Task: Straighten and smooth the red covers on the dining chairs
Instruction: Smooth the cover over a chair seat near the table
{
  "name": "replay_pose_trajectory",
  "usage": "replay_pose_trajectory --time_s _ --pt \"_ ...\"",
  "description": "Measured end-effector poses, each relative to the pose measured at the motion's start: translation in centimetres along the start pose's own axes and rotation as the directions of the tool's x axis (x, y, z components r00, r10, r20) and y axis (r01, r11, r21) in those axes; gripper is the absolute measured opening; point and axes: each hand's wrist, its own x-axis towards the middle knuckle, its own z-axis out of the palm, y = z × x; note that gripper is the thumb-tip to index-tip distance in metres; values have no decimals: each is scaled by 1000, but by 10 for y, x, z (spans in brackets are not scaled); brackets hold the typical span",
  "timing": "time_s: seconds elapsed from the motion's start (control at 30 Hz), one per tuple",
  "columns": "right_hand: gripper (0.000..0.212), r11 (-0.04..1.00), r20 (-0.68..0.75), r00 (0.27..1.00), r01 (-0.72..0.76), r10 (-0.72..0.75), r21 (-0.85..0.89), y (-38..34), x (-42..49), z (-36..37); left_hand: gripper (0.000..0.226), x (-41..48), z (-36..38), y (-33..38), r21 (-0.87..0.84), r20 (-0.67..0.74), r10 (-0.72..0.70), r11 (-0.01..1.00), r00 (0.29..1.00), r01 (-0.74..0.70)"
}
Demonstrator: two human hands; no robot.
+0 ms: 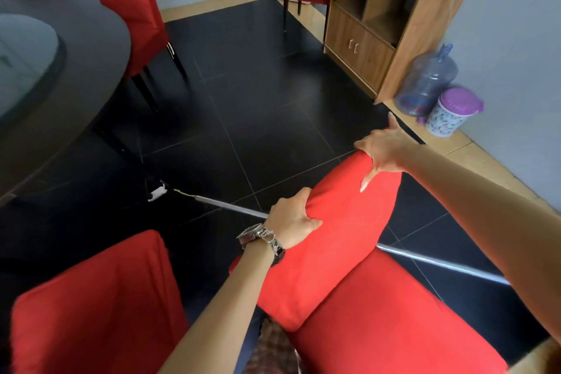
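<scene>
**A:** Where's the red cover?

**B:** The red cover (334,246) sits over the backrest of the nearest chair, low in the middle of the view, above its red seat (394,313).

**A:** And the hands?

**B:** The left hand (291,218), a watch (253,235) at its wrist, grips the near top corner, fingers curled over the edge. The right hand (384,150) clasps the far top corner, thumb pressed down the front and 1 finger sticking straight out.

**A:** Around it?

**B:** A second chair (97,307) stands at lower left and a dark round counter (76,48) at left. A wooden cabinet (394,9) stands by the wall, with a water bottle (428,82) and a purple-lidded tub (452,114) beside it. A metal pole (230,206) lies on the black floor (258,85).
</scene>
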Motion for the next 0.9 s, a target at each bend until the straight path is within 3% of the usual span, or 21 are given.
replay_pose_trajectory --time_s 0.17,0.3,0.5,0.9 --pt "92 987 -74 991 106 -115 -118 -43 17 -27 42 -33 -14 -28 -76 -106 -41 997 993 33" --pt "91 980 -132 976 156 -172 -123 -75 28 -46 48 -56 -14 -44 -102 -221 -116 990 968 95" --pt "91 979 -225 955 171 -192 -110 -118 48 -62 52 -67 -14 -55 -284 -336 -261 944 905 167" --pt "80 902 -201 881 402 -428 -159 -198 97 -106 50 -87 -21 -74 -491 -424 -523 819 740 298"
